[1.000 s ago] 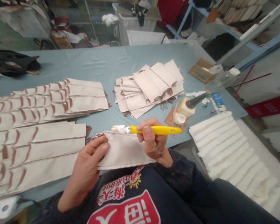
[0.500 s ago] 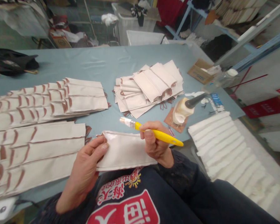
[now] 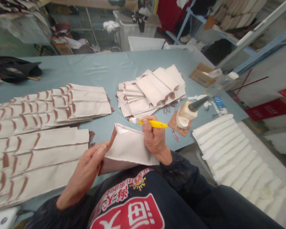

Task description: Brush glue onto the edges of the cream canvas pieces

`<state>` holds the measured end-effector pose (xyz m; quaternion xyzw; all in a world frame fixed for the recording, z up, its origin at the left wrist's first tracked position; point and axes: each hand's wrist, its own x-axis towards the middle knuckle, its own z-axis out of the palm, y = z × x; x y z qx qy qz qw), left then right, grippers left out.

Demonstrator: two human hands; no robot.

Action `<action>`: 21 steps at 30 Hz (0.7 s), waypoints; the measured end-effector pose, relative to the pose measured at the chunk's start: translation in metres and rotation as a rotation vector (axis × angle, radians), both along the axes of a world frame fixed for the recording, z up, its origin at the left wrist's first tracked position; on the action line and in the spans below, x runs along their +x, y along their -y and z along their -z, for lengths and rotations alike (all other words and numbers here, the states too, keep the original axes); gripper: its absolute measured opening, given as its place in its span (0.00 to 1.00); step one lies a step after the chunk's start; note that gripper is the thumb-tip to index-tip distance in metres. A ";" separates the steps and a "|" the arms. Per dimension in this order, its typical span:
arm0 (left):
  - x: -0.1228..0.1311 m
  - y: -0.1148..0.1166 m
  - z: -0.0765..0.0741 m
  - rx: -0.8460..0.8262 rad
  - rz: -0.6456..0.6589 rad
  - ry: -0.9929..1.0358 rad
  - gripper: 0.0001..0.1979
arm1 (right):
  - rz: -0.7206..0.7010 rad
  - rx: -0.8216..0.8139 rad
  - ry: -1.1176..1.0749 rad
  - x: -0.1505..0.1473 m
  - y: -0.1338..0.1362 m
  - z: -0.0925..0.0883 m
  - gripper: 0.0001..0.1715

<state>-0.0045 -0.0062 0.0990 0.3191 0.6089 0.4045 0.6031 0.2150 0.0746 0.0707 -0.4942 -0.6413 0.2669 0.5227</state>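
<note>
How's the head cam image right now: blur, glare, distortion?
Head view: soft overall, lettering on the red box too smeared to read; head view: bright patch at the top corner of the pouch, glare or wet film, can't tell; head view: pale sheen on the table; head view: shelf post slants steeply, likely wide lens or camera tilt.

This is plainly a workshop. Taking the worker (image 3: 181, 206) as the clock's centre, I see rows of near-identical pale pieces (image 3: 57, 146) overlapping at ten o'clock on a long covered table (image 3: 97, 68); such repetition speaks of batch work. A smeared pot (image 3: 182, 119) stands at one o'clock, with a metal shelf (image 3: 184, 25) beyond it, heaped with material. Plastic tubs (image 3: 144, 45) crowd twelve. The worker grips a yellow brush (image 3: 157, 124).
</note>
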 end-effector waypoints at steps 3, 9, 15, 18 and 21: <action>-0.010 0.003 0.012 0.116 0.211 -0.112 0.21 | 0.091 0.000 0.048 0.012 -0.008 -0.004 0.16; 0.003 -0.003 -0.007 0.392 0.504 -0.280 0.13 | 0.093 -0.054 0.073 0.010 -0.013 0.013 0.19; 0.002 0.002 -0.010 0.584 0.503 -0.436 0.12 | 0.134 -0.070 -0.249 0.006 0.007 -0.015 0.20; -0.003 0.004 -0.005 0.668 0.480 -0.506 0.10 | 0.046 -0.170 -0.455 0.000 0.029 -0.046 0.21; -0.003 0.002 -0.003 0.733 0.479 -0.537 0.10 | -0.016 -0.278 -0.547 -0.012 0.048 -0.064 0.21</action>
